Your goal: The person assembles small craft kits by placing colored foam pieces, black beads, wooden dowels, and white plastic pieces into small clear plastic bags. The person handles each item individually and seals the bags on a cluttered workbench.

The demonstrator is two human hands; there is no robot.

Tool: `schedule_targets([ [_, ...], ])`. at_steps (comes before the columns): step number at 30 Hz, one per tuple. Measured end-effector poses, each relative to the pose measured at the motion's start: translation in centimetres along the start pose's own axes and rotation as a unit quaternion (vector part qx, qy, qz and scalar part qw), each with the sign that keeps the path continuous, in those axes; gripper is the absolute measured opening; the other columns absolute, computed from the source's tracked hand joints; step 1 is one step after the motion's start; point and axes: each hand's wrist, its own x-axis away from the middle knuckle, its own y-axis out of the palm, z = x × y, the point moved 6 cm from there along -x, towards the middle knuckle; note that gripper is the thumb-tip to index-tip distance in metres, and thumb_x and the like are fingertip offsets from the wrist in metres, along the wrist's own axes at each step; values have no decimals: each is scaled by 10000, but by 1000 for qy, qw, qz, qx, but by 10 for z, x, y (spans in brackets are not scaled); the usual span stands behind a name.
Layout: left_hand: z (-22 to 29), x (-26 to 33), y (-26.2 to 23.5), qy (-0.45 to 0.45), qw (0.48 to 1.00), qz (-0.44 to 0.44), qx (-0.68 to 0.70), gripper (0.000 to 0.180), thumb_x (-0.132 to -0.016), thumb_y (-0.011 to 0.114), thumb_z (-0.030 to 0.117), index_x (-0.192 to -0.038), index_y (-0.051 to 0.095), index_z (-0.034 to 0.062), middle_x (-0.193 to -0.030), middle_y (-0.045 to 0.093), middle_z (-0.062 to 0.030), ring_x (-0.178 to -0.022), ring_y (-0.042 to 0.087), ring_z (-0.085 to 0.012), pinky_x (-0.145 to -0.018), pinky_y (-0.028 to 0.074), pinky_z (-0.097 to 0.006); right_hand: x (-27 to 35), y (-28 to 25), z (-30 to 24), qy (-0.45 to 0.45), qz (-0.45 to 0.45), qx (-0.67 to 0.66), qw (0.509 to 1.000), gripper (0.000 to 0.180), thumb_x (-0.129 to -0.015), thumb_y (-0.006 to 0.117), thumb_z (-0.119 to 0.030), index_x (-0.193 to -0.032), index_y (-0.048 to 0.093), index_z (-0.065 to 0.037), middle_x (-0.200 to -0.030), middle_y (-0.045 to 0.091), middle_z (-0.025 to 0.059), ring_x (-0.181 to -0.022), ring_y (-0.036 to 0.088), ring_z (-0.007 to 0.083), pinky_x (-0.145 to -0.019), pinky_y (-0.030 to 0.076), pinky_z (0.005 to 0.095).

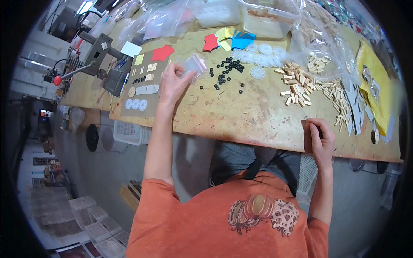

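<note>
My left hand (174, 86) is closed at the thumb and fingers on the left side of a small clear zip bag (192, 65) with a pink-red strip along its edge. The bag looks flat. Just left of that hand lies a grey board (148, 107) carrying small groups of parts: white toothed discs (136, 104), a round wooden disc (131, 92), pale strips, wooden pieces and black rings. Over the table's front edge, my right hand (322, 139) has its fingers curled against the thumb; anything in them is hidden. The nearest pieces are loose wooden blocks (297, 88) and sticks (337, 99).
Black rings (230, 66) are scattered mid-table, beside a pile of clear-white discs (262, 55). Behind them lie red, yellow and blue cards (244, 41) and plastic tubs (269, 23). A hand-lever press (97, 60) stands at left. A yellow envelope (376, 81) lies at right.
</note>
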Motion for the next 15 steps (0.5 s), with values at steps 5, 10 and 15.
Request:
schedule_targets([
  [5, -32, -4, 7, -85, 991, -62, 78, 219, -895, 728, 208, -877, 686, -6, -754, 656, -82, -709, 583, -151, -687, 491, -328, 0, 0, -6, -10, 11, 12, 1000, 122, -957, 583, 10, -1010, 692, 5, -878, 689, 97, -820, 670, 211, -767, 513, 309],
  [10, -35, -4, 5, -95, 981, -95, 141, 237, -958, 661, 202, -949, 704, -30, -829, 658, -4, -790, 558, -108, -738, 478, -296, -2, -1, -5, -17, 14, 18, 1000, 130, -943, 572, 10, -1005, 685, 1, -891, 704, 114, -849, 686, 245, -791, 528, 344],
  [15, -82, 3, -14, 200, 854, 118, -466, 289, -1033, 543, 188, -1239, 655, 18, -1144, 665, -183, -1088, 613, -272, -934, 495, -406, -2, 4, 15, -34, 44, -91, 994, 129, -957, 640, -102, -1032, 714, -26, -928, 718, 137, -854, 705, 272, -781, 553, 368],
])
